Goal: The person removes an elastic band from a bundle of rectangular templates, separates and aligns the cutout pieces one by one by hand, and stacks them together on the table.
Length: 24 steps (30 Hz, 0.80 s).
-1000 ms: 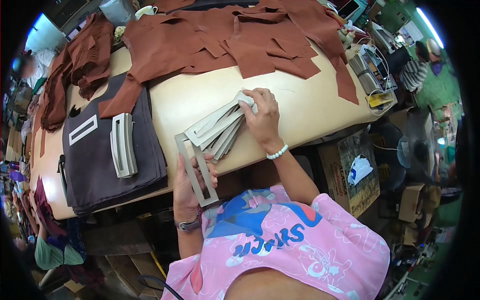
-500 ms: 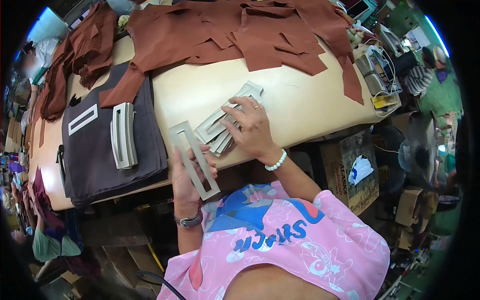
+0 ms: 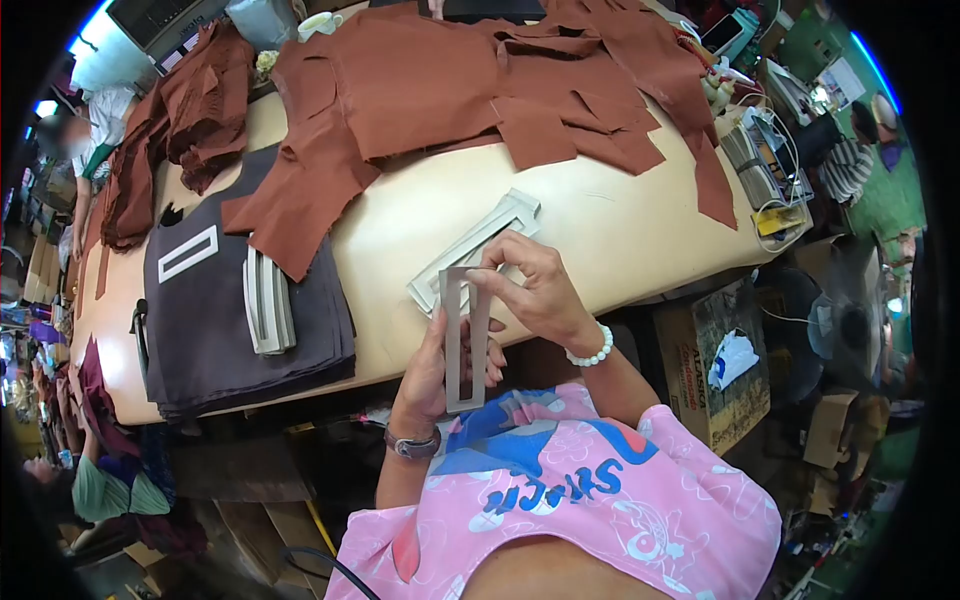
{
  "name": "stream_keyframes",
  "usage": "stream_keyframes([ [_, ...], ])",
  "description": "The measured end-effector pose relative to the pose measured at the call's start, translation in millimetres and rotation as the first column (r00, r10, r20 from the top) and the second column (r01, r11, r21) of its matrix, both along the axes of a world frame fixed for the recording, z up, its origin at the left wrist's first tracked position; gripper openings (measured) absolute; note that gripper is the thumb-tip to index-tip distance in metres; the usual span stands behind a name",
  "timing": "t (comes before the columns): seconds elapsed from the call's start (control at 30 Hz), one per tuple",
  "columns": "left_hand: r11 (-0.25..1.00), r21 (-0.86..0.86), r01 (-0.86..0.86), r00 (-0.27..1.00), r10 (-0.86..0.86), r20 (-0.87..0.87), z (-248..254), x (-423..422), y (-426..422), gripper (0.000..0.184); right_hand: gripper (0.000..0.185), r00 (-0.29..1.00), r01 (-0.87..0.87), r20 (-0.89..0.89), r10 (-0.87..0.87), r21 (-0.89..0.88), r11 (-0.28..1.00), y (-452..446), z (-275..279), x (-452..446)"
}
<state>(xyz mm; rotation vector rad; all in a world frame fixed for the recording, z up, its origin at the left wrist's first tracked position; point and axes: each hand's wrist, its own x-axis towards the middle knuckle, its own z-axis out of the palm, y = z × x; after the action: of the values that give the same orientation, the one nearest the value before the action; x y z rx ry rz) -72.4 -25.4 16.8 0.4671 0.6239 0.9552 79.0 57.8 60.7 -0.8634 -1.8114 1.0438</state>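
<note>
The right hand (image 3: 540, 285) has moved from the frame stack (image 3: 515, 212) to the slotted frame (image 3: 453, 345) – thumb and fingers pinched on its upper end – which the half-curled left hand (image 3: 425, 372) holds lower, near the table (image 3: 650, 235).

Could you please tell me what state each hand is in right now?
Left hand: closed on the grey slotted rectangular piece, supporting it from below.
Right hand: closed, thumb and fingers at that piece's top end.
</note>
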Motion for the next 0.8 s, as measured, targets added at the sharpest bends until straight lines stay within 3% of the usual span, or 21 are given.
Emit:
stream_keyframes([
  [0.2, 0.998, -0.051, -0.035, 0.996, 0.031, -0.078, 1, -1, 1, 0.070, 0.014, 0.998, 0.002, -0.063, 0.001, 0.051, 0.999, 10, -9, 4],
  [0.3, 0.997, -0.058, -0.042, 0.995, 0.036, -0.097, 5, -3, -3, 0.069, 0.013, 0.997, 0.013, -0.080, -0.016, -0.033, 0.999, 14, -12, 10],
  [0.4, 1.000, -0.013, -0.020, 0.983, 0.018, -0.182, 0, -8, -6, 0.068, 0.013, 0.989, -0.100, -0.131, 0.070, -0.237, 0.966, 14, -5, 12],
  [0.5, 1.000, -0.013, -0.025, 0.984, 0.023, -0.176, -6, -11, -8, 0.069, 0.010, 0.981, -0.188, -0.106, 0.165, -0.264, 0.946, 15, 4, 12],
  [0.6, 1.000, 0.000, -0.007, 0.996, 0.007, -0.093, -6, -15, -9, 0.063, 0.008, 0.972, -0.187, -0.187, 0.143, -0.244, 0.952, 20, -1, 12],
  [0.7, 0.994, -0.046, -0.104, 0.988, 0.098, -0.121, -6, -27, -16, 0.063, 0.005, 0.922, 0.035, -0.355, -0.157, -0.327, 0.944, 43, -6, 26],
  [0.8, 0.953, -0.017, -0.303, 0.932, 0.292, -0.214, 0, -46, -22, 0.067, 0.004, 0.888, 0.178, -0.335, -0.316, -0.383, 0.906, 53, -23, 33],
])
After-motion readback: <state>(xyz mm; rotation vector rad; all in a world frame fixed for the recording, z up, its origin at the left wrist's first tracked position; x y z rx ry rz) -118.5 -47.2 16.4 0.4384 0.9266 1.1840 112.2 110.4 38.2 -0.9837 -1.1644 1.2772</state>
